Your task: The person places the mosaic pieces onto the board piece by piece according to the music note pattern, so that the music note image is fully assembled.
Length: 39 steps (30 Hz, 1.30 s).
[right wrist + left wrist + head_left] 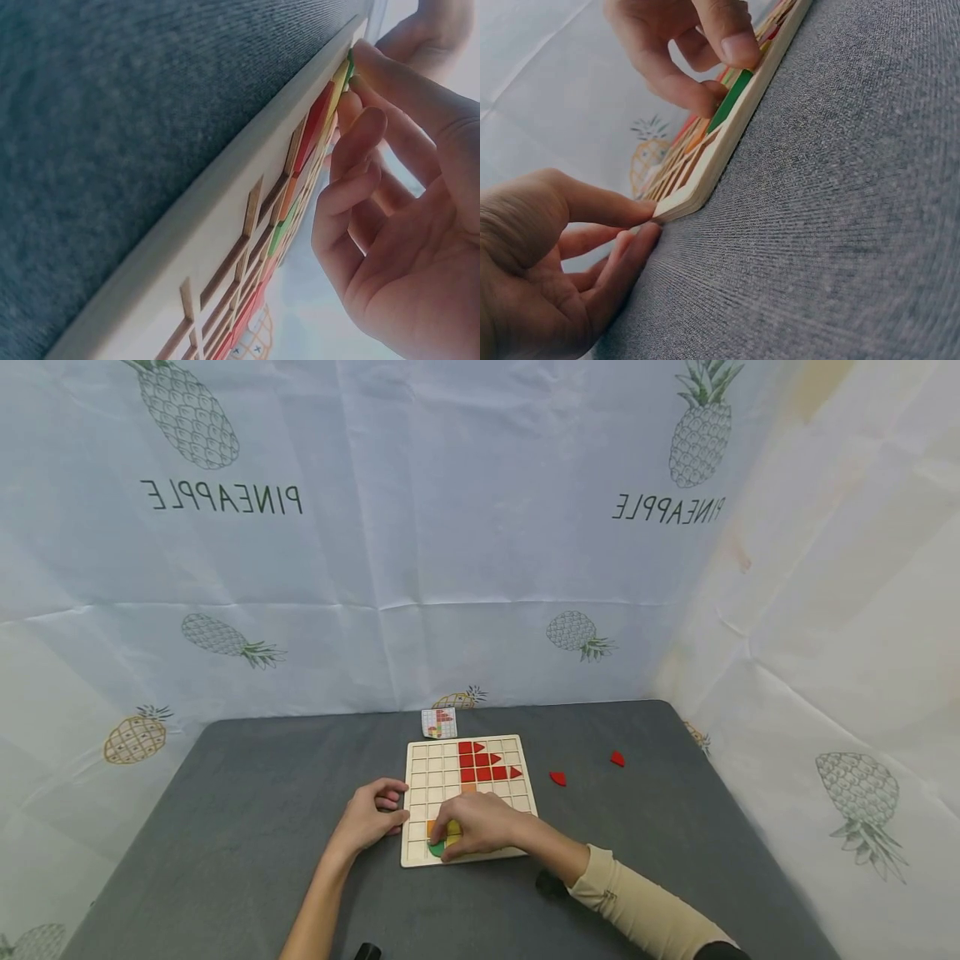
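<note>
A pale wooden grid board [415, 862] lies on the grey table, with several red squares and triangles [483, 766] set in its upper part. Thumb and fingertips of my left hand [366, 820] pinch its left edge, at the corner in the left wrist view. Over the lower left cells, my right hand [482, 822] holds a green piece [731, 103] between thumb and index finger, low at the grid. Next to it are an orange piece [431, 828] and a yellow piece [453, 828], partly covered by the fingers. A red piece [315, 126] near the front edge shows in the right wrist view.
A small pattern card [438, 723] stands behind the board. Two loose red pieces, one nearer [558, 778] and one farther [617, 759], lie right of it. A dark object [551, 884] sits beneath the right forearm, another [367, 952] at the front. Pineapple-print cloth hangs around the table.
</note>
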Motion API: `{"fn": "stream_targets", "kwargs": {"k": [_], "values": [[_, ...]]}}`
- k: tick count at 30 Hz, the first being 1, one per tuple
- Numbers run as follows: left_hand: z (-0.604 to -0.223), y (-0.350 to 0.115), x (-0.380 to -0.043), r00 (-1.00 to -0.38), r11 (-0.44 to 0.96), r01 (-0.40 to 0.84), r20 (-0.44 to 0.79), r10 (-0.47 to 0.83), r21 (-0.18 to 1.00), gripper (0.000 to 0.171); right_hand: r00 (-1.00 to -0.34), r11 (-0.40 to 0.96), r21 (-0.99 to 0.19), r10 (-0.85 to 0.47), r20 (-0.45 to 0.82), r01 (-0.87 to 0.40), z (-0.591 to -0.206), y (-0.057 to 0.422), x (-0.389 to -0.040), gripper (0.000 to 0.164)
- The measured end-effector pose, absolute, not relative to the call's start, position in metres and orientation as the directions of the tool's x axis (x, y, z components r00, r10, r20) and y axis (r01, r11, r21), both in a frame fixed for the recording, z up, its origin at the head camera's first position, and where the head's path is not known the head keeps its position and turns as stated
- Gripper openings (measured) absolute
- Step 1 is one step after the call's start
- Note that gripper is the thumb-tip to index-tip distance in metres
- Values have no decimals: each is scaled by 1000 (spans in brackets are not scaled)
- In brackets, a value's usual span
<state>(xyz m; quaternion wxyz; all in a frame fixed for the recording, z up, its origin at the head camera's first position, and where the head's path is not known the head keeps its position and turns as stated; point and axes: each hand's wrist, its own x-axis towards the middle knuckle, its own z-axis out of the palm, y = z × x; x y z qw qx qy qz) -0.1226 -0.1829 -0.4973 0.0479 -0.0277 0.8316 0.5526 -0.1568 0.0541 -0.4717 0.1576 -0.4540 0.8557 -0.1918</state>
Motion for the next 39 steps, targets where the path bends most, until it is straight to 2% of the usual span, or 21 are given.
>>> {"fn": "stream_targets", "kwargs": {"k": [6,23,30,39], "values": [[-498,-183,-123,-995,384,-91,-104,12,919,41,-535,519,-453,-838,-104,-725,-471,54,-154,27],[-499,-182,-123,-994,397,-99,-106,-5,912,41,-545,529,-428,-833,-97,-733,-469,58,-154,24],[-499,-182,-124,-995,411,-95,-97,-15,907,42,-574,537,-482,-815,-83,-693,-465,73,-163,23],[-499,-182,-123,-995,410,-100,-103,-16,907,42,-675,568,-562,-738,-23,-602,-450,123,-185,21]]}}
